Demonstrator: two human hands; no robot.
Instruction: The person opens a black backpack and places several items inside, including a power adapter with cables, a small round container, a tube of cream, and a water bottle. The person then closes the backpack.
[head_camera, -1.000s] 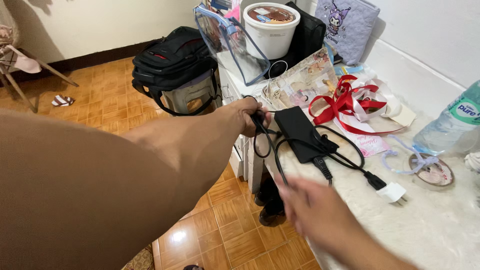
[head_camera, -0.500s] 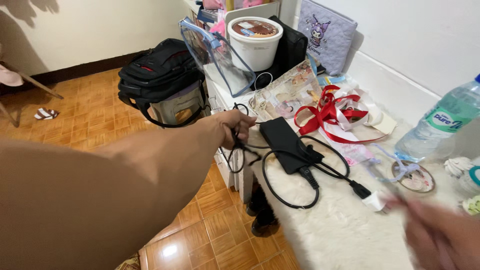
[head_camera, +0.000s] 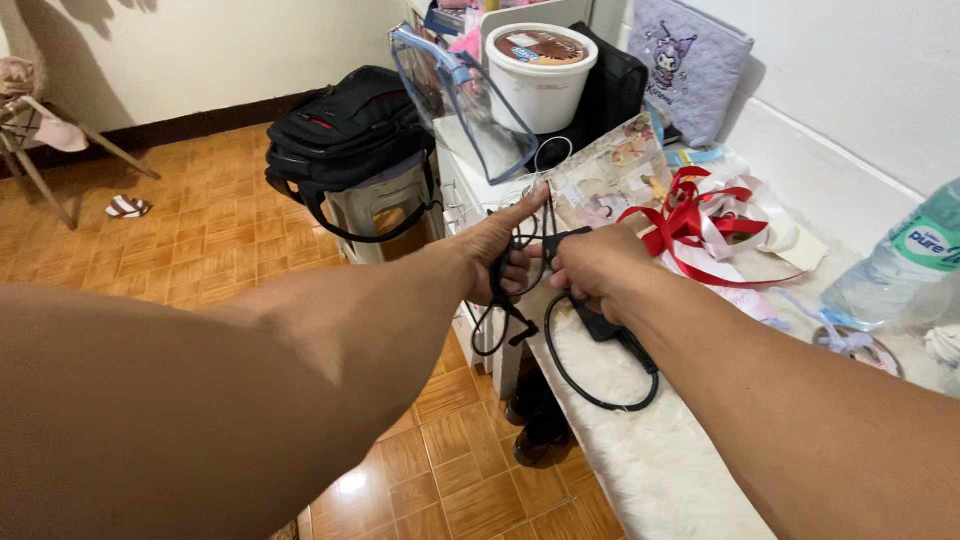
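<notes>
A black cable (head_camera: 600, 385) is gripped by both hands above the counter (head_camera: 680, 470) edge: loops are held in the left hand (head_camera: 500, 255), index finger extended, while the strand beside it is pinched by the right hand (head_camera: 590, 270). A red ribbon (head_camera: 690, 215) lies just beyond.

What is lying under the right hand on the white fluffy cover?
Under the right hand a black power adapter shows partly, its black cable looping over the white fluffy cover. The hand covers most of the adapter.

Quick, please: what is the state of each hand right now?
Left hand: closed on the black cable, index finger extended.
Right hand: closed on the same cable.
</notes>
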